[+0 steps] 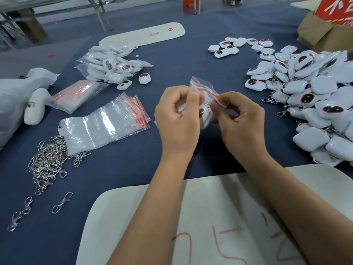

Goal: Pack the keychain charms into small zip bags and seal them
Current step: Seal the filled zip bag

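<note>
Fingers of both hands pinch a small zip bag held above the blue table: left hand on its side, right hand at the red seal. A charm sits inside.

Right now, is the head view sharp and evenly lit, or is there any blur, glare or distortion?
Head view: lighting even, shadows soft; glare streaks on the stack of empty zip bags; wide-angle bending towards the edges; slight motion blur on the held zip bag and both hands, left hand, right hand.
</note>
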The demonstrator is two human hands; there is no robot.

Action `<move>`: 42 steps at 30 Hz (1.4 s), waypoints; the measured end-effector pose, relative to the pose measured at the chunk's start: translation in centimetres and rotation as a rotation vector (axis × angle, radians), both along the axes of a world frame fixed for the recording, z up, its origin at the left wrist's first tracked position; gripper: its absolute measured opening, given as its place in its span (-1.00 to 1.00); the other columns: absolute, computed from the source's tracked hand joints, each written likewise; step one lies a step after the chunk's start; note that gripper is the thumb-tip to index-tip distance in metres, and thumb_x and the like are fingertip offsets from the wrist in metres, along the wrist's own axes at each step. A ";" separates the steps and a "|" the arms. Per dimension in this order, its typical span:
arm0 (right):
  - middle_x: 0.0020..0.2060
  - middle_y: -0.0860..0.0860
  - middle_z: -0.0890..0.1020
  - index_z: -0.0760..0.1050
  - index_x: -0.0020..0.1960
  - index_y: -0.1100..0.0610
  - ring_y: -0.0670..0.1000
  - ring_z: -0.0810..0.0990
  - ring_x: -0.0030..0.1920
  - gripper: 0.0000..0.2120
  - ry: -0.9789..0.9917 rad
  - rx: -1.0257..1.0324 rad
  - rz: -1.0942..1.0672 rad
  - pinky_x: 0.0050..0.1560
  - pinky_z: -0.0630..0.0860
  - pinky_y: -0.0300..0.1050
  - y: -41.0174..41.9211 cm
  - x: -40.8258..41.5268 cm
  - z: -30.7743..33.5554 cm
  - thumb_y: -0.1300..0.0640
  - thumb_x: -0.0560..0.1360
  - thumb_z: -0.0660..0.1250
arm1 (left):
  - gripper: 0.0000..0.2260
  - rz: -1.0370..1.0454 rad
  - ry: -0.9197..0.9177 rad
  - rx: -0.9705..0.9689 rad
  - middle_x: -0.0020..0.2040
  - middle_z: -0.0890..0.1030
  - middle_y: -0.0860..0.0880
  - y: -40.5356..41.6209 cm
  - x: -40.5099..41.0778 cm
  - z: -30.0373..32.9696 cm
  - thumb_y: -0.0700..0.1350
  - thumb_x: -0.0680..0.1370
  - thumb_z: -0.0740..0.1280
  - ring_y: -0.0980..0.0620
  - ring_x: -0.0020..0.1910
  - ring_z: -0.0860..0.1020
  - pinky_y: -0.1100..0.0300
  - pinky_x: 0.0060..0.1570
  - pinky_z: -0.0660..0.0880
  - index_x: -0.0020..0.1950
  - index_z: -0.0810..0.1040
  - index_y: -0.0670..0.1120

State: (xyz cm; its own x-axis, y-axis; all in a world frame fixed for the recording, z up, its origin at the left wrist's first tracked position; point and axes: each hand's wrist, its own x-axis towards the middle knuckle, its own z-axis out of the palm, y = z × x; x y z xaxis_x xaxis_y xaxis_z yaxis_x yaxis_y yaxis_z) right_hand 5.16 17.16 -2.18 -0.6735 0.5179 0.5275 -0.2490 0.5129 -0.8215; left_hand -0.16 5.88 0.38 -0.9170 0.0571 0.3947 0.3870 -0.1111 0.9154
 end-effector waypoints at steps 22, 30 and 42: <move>-0.24 0.00 0.71 0.51 0.16 0.12 -0.02 0.68 -0.23 -0.71 0.127 -0.608 0.055 -0.10 0.63 -0.06 0.7 0.2 4.3 0.42 0.55 0.40 | -0.38 -0.669 -0.264 -0.258 0.09 0.72 -0.02 -2.3 -0.8 -0.6 -0.02 0.31 0.67 0.00 0.07 0.69 0.08 0.08 0.61 0.31 0.56 -0.08; -0.24 0.18 0.54 0.59 -0.20 0.15 0.14 0.51 -0.24 -0.64 -0.327 -0.640 0.258 -0.12 0.50 0.06 2.0 0.7 2.8 -0.15 0.49 0.51 | -0.70 -0.769 -0.419 -0.236 0.00 0.72 -0.11 -3.5 -1.5 -0.8 -0.23 0.40 0.56 -0.10 -0.04 0.69 -0.01 -0.04 0.62 0.09 0.63 -0.12; -0.39 -0.01 0.60 0.53 -0.08 0.25 -0.10 0.53 -0.44 -0.81 0.022 -0.747 0.325 -0.36 0.53 -0.25 1.5 1.2 4.0 0.27 0.69 0.26 | -0.83 -0.889 -0.533 0.151 -0.16 0.73 -0.11 -3.6 -0.8 0.4 -0.20 0.53 0.32 0.01 -0.24 0.70 0.18 -0.23 0.63 -0.01 0.70 -0.17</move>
